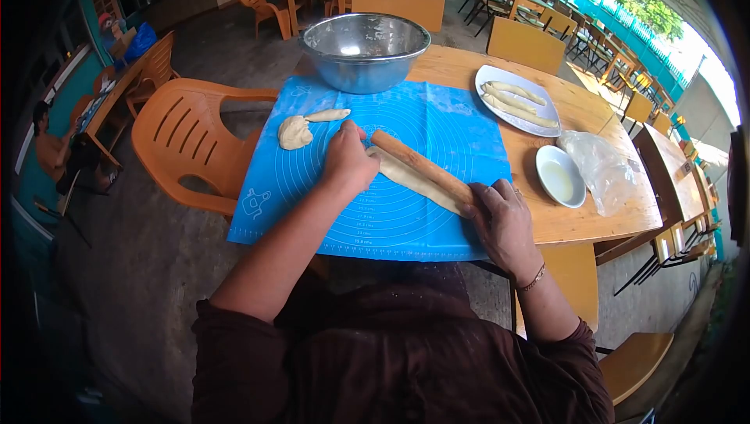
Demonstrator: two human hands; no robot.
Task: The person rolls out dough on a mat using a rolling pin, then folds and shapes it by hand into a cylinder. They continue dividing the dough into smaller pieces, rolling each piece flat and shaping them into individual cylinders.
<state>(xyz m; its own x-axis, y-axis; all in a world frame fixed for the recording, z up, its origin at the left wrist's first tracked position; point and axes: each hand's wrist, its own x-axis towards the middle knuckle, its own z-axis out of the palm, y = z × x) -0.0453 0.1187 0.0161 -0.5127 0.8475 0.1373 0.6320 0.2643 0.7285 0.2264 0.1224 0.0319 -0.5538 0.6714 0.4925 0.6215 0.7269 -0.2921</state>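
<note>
A long flat strip of dough (418,183) lies slantwise on the blue mat (375,230), with a wooden rolling pin (422,165) along its upper edge. My left hand (351,160) is closed at the strip's upper left end, its fingers pinching the dough. At the other end, my right hand (502,222) is closed round the near end of the rolling pin, beside the strip's lower end. A lump of dough (295,133) and a small dough piece (329,115) touch each other on the mat, left of my left hand.
A metal bowl (364,53) stands at the mat's far edge. To the right are a white plate (519,101) with several dough strips, a small white bowl (560,176) and a plastic bag (600,170). An orange chair (191,135) is at left. A person (56,147) sits far left.
</note>
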